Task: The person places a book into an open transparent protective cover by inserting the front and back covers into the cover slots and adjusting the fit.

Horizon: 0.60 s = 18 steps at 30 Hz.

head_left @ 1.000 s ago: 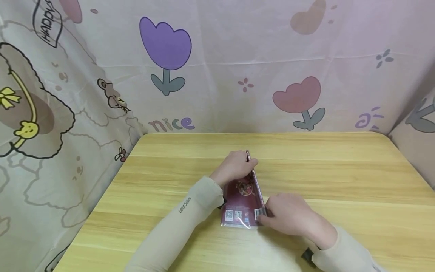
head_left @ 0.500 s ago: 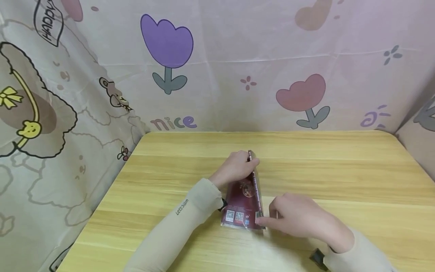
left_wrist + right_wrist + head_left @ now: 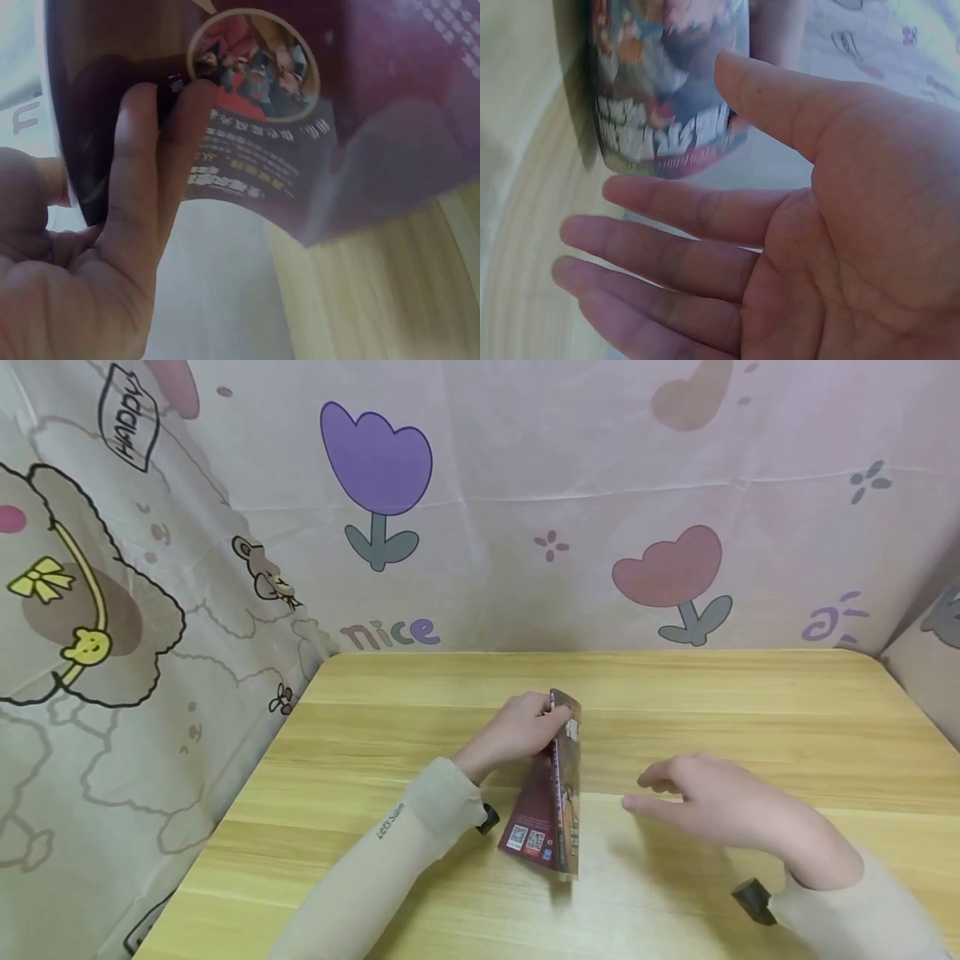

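Note:
A thin book [image 3: 566, 793] stands tilted on its edge over the table, spine toward me. Its maroon back cover [image 3: 382, 112] bears a round picture, and two QR codes show on it in the head view. My left hand [image 3: 520, 727] grips the book's far end, thumb on the front side and fingers spread along the back cover. To the right, my right hand [image 3: 723, 802] hovers apart from the book with its fingers extended, holding nothing. The right wrist view shows the colourful front cover [image 3: 667, 90] beyond the fingers of that hand.
A wood-patterned table [image 3: 420, 693] lies under both hands. Patterned cloth [image 3: 487, 527] hangs behind it and along the left and right sides. A small black device [image 3: 753, 900] sits at the right wrist, and another [image 3: 487, 818] at the left.
My right hand has let go of the book's near corner and moved away to the right. The book has turned in my left hand, so its front cover now shows.

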Tool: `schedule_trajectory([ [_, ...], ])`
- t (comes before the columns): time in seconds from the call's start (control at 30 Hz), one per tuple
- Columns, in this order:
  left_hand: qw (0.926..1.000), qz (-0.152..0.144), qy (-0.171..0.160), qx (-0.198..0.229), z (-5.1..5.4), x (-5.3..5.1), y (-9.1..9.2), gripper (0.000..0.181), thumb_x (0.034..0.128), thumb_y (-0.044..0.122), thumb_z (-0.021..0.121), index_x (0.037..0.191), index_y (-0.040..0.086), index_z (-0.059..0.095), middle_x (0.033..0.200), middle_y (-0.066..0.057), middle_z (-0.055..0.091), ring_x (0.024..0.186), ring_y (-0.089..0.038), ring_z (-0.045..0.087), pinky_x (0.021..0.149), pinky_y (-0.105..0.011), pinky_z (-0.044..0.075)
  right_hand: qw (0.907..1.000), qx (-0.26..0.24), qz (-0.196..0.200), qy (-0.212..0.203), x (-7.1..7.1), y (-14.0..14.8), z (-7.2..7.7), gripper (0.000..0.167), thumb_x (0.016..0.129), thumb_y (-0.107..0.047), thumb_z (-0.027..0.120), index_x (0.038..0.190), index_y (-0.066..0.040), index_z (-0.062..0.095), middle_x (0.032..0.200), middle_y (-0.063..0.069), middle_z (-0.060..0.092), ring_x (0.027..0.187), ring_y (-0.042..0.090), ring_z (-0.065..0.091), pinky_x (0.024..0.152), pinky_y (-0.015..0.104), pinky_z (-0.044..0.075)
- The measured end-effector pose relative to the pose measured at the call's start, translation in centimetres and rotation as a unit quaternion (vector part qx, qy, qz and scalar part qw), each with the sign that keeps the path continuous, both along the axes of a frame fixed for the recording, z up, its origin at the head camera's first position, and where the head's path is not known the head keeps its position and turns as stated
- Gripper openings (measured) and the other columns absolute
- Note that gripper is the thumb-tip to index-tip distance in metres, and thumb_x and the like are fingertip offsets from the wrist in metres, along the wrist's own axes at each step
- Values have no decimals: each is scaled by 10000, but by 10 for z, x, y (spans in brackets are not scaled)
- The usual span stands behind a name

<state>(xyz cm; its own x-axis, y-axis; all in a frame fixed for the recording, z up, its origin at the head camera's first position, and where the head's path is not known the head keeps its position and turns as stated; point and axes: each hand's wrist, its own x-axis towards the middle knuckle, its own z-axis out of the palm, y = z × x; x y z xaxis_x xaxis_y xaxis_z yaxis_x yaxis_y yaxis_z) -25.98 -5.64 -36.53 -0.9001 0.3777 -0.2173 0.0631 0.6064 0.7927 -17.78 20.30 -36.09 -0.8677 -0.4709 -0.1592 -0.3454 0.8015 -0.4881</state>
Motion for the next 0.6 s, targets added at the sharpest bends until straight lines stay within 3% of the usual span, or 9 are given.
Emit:
schedule_trajectory([
  [0.2, 9987, 29, -154, 482, 1, -2, -5, 361, 1112, 318, 462, 929, 90, 674, 774, -49, 721, 608, -123, 681, 676, -382, 665, 9996, 35, -180, 196, -4, 21, 1, 703, 1039, -555, 649, 1371, 63, 679, 1322, 248, 742, 1207, 428, 729, 987, 634, 586],
  [0.3, 9983, 15, -142, 562, 3, -2, -5, 375, 1111, 311, 450, 930, 79, 683, 767, -50, 725, 603, -116, 678, 704, -425, 669, 9993, 78, -299, 226, -4, 26, 2, 745, 1039, -568, 644, 1427, 68, 634, 1387, 250, 710, 835, 236, 739, 934, 562, 605],
  [0.37, 9976, -6, -156, 680, 4, -1, -6, 385, 1113, 303, 442, 934, 72, 693, 758, -49, 733, 597, -119, 689, 700, -428, 668, 9989, 77, -375, 282, -4, 28, 2, 761, 1038, -570, 644, 1459, 63, 607, 1420, 255, 689, 607, 135, 556, 922, 534, 593],
  [0.43, 9962, -15, -182, 849, 4, 0, -6, 389, 1112, 292, 433, 950, 63, 702, 759, -53, 745, 596, -120, 701, 677, -397, 663, 9982, 72, -480, 351, -4, 30, 2, 781, 1031, -582, 648, 1485, 50, 587, 1445, 260, 671, 610, 147, 563, 939, 548, 584],
  [0.5, 9938, -32, -226, 1088, 3, 0, -7, 397, 1109, 278, 426, 979, 35, 711, 781, -73, 763, 601, -127, 715, 660, -366, 658, 9974, 51, -553, 465, -4, 31, 2, 795, 1027, -588, 651, 1500, 47, 572, 1450, 278, 659, 768, 216, 701, 980, 639, 570],
  [0.53, 9923, -38, -242, 1218, 2, 0, -7, 397, 1110, 272, 422, 1007, 26, 716, 802, -85, 773, 612, -129, 724, 653, -346, 654, 9971, 72, -594, 475, -4, 32, 2, 812, 1027, -599, 645, 1518, 41, 555, 1365, 275, 707, 796, 249, 714, 990, 662, 560],
  [0.6, 9891, 8, -270, 1450, 1, 0, -8, 393, 1107, 270, 424, 1068, 18, 722, 844, -113, 792, 629, -132, 735, 645, -316, 644, 9965, 84, -657, 507, -5, 34, 2, 844, 1023, -611, 643, 1549, 37, 517, 1373, 301, 691, 950, 358, 758, 975, 688, 559],
])
